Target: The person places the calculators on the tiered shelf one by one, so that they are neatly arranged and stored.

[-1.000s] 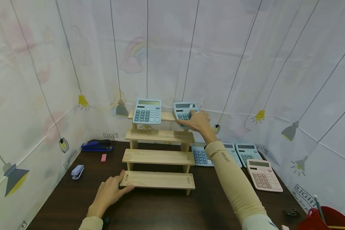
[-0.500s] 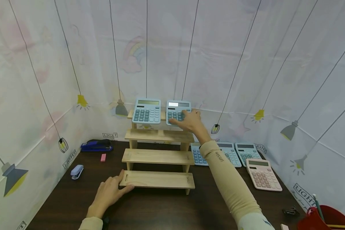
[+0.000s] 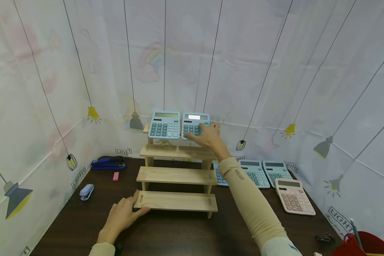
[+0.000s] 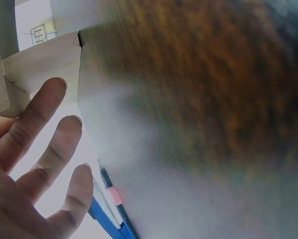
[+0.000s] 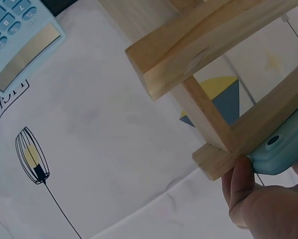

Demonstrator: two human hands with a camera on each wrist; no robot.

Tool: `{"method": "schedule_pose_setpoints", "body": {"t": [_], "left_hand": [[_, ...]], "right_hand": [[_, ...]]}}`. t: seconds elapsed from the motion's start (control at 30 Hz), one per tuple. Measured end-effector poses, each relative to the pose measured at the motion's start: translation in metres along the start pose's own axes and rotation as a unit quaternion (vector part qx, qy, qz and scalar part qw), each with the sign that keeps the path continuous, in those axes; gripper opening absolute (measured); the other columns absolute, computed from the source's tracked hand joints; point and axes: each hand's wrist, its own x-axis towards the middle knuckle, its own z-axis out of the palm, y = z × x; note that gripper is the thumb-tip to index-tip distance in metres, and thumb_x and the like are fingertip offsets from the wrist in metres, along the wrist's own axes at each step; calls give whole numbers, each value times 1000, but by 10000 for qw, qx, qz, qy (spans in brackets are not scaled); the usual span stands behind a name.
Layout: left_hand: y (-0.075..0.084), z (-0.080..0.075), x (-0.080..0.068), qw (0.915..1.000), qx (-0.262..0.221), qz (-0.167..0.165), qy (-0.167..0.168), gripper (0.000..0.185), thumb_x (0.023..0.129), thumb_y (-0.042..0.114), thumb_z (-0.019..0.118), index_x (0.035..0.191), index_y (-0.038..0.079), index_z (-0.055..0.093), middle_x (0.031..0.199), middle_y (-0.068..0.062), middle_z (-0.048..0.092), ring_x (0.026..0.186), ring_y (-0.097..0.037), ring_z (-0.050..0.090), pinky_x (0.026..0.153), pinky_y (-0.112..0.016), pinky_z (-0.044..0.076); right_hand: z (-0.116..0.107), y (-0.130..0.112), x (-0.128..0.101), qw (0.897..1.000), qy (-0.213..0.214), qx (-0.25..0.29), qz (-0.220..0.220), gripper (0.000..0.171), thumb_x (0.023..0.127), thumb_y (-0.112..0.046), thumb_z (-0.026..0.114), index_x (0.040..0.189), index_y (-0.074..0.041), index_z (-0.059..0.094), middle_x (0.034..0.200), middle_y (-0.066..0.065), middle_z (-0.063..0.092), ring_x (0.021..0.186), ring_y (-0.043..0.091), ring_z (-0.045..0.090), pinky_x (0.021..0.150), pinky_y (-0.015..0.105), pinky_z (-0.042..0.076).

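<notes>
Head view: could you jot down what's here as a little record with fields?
Setting: dark wooden table with printed sheets hung behind it
Stand: four-step wooden stand
Top step: two blue calculators, left one standing free, right one under the right hand
Right hand: grips the right calculator's lower edge
Left hand: rests on the bottom step's left end, fingers relaxed
Beside stand: two clearly seen blue calculators, one pink calculator
Left side: dark blue stapler, small pale stapler, pink eraser
</notes>
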Motion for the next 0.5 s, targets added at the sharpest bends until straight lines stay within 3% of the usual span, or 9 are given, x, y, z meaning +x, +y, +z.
{"method": "schedule_pose_setpoints", "body": {"t": [0.27, 0.5], "left_hand": [[1, 0, 0, 10000, 9, -42, -3, 101, 82, 78, 58, 152, 6, 44, 128, -19, 68, 95, -28, 65, 83, -60, 48], [2, -1, -1, 10000, 6, -19, -4, 102, 82, 79, 58, 152, 5, 44, 127, -20, 69, 95, -29, 66, 81, -59, 49]], "right_hand": [[3, -2, 5, 9998, -54, 172, 55, 104, 83, -81, 52, 159, -14, 30, 163, 37, 6, 152, 56, 2, 118, 72, 18], [3, 4, 2, 9993, 322, 75, -188, 93, 91, -77, 43, 157, -13, 35, 163, 31, 19, 149, 52, 15, 119, 68, 21]]}}
